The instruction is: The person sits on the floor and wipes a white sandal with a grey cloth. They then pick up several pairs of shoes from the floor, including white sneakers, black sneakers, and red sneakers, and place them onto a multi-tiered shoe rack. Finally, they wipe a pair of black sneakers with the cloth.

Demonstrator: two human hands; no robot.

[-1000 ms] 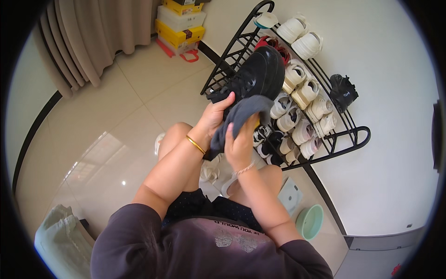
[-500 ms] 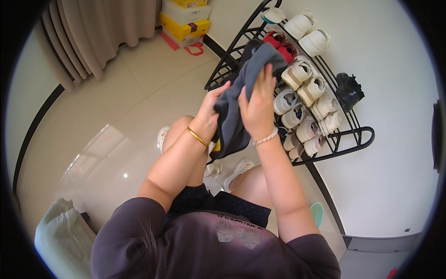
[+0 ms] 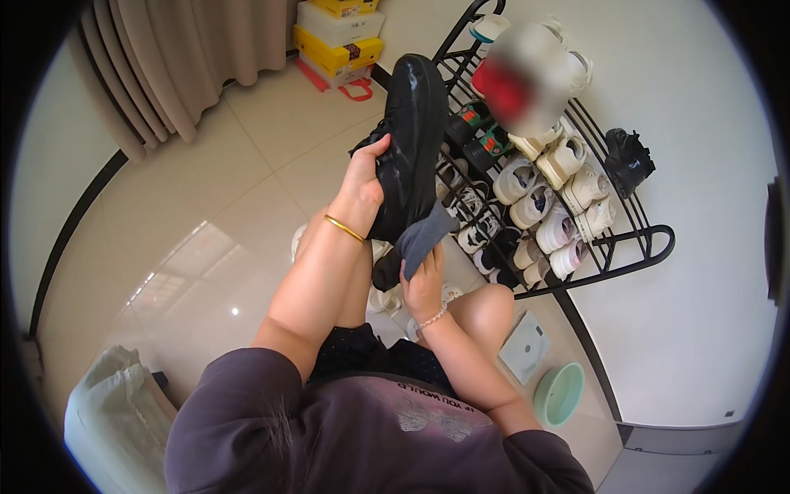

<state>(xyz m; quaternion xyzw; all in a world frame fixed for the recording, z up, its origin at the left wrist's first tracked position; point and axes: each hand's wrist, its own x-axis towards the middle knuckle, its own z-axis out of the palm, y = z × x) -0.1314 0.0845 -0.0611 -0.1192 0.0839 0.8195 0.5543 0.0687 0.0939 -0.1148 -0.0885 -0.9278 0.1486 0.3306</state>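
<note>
A black lace-up shoe [image 3: 405,132] is held up in front of me, toe pointing away, with whitish streaks on its upper. My left hand [image 3: 362,183] grips it by its left side, thumb lying on top; the other fingers are hidden behind it. Just below the shoe's heel, my right hand [image 3: 424,284] has its fingers closed round a grey cloth [image 3: 426,237]. The cloth is bunched, and its upper part lies close against the heel; whether they touch I cannot tell.
A black metal shoe rack [image 3: 634,247] with several pairs of shoes stands along the right wall. Shoe boxes [image 3: 337,51] are stacked at the back by the curtain [image 3: 185,66]. A green basin [image 3: 559,395] and a flat white object [image 3: 524,347] lie on the floor at right.
The cloth no longer covers the shoe, which now shows in full and is raised farther out. My right hand has moved down toward me with the cloth.
</note>
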